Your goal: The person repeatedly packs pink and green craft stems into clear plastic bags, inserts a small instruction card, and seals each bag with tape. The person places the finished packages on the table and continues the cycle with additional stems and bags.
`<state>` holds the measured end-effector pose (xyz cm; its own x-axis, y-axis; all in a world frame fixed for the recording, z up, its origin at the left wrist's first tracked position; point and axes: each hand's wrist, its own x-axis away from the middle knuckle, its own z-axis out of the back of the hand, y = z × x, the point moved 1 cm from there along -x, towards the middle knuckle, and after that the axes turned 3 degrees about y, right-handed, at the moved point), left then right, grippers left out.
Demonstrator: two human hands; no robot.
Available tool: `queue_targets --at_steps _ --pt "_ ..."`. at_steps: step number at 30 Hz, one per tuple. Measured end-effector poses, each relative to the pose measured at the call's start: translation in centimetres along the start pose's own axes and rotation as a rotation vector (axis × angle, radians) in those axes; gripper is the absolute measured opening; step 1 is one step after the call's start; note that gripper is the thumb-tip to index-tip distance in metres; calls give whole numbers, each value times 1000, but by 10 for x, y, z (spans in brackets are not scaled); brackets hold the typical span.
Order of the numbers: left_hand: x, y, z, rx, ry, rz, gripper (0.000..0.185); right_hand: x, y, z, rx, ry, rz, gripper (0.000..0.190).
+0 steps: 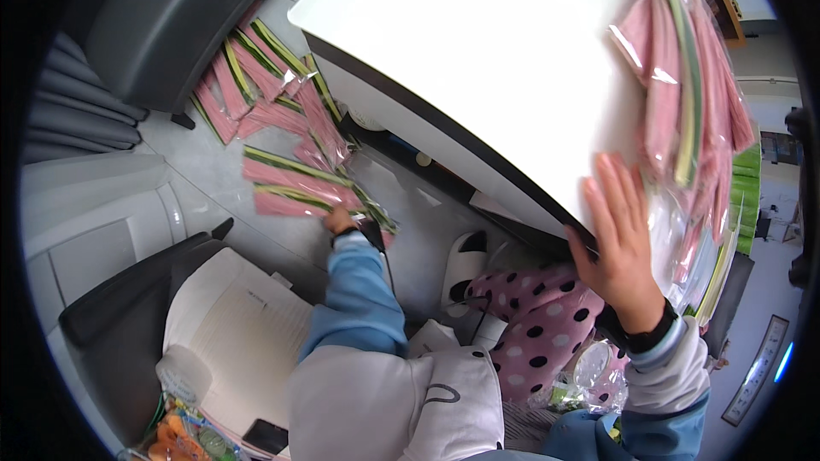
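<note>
My left hand [339, 221] reaches down over the floor, at the near end of a clear plastic packet [291, 166] of pink strips edged in green and yellow, perhaps chenille stems. Its fingers are blurred and partly hidden, so whether they grip the packet is unclear. Beyond it, several similar packets [262, 73] lie in a loose, overlapping heap. My right hand [612, 237] rests with fingers apart at the near edge of a white tabletop [461, 38], holding nothing. Just past its fingertips, more clear packets [695, 77] of pink strips lie on the table's right side.
A cushioned chair [237, 326] on my left carries a phone [266, 436] and a bag of orange and coloured items [173, 438]. A dark sofa-like seat [173, 25] borders the floor heap. Crumpled clear plastic [586, 374] lies by my polka-dot trousers [544, 333].
</note>
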<state>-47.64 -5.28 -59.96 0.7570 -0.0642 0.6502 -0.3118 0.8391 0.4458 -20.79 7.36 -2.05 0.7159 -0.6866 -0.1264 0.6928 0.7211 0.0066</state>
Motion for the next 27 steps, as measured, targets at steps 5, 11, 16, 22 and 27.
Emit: queue_targets --at_steps 5,11,16,22,27 --pt "121 11 55 977 -57 268 45 1 0 7 -25 15 -10 61" --pt "192 110 179 966 -188 -143 31 12 3 9 -50 105 45 69" --pt "307 201 305 932 -89 -491 21 25 9 6 -78 250 62 65" --pt "484 320 359 811 -457 -818 23 28 11 -8 -117 434 55 49" --pt "587 423 273 395 -894 -1047 30 30 12 -16 -182 440 27 46"
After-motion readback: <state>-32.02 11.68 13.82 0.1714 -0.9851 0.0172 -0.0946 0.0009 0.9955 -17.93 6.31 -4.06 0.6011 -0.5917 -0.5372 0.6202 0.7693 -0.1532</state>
